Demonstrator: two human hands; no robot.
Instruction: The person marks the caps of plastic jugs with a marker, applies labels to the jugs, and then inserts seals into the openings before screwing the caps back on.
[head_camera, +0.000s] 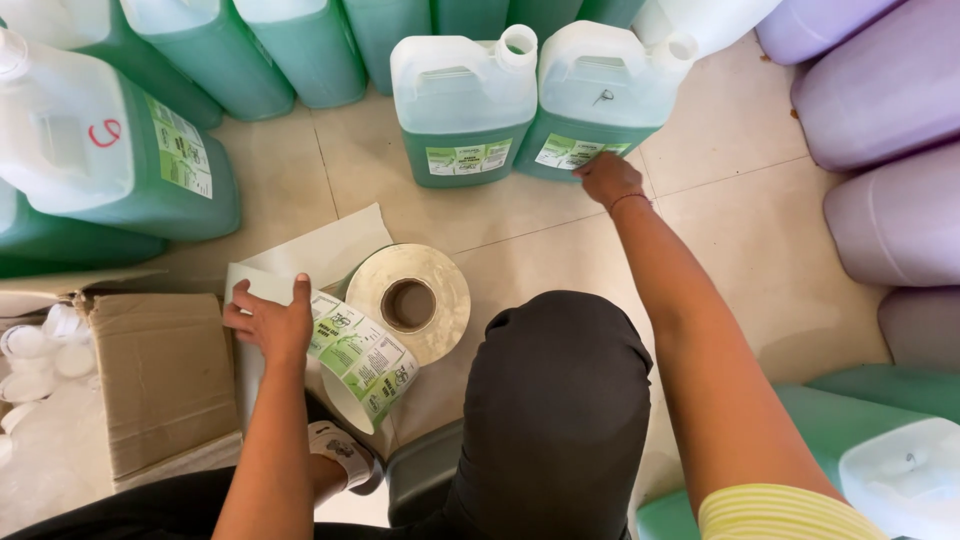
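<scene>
R hand (608, 178) is flat, fingers spread, pressing a green-white label (575, 151) onto the front of a green jug (597, 95); nothing pinched, just palm/fingertips on the sticker. Second labelled jug (463, 105) sits just beside it, to the hand's left. L hand (268, 322) lies open on the label strip (360, 358) coming off the roll (409, 303), holding it down, not gripping. To do it well, I'd smooth from centre outward w/ firm even pressure, edges last, jug steady.
</scene>
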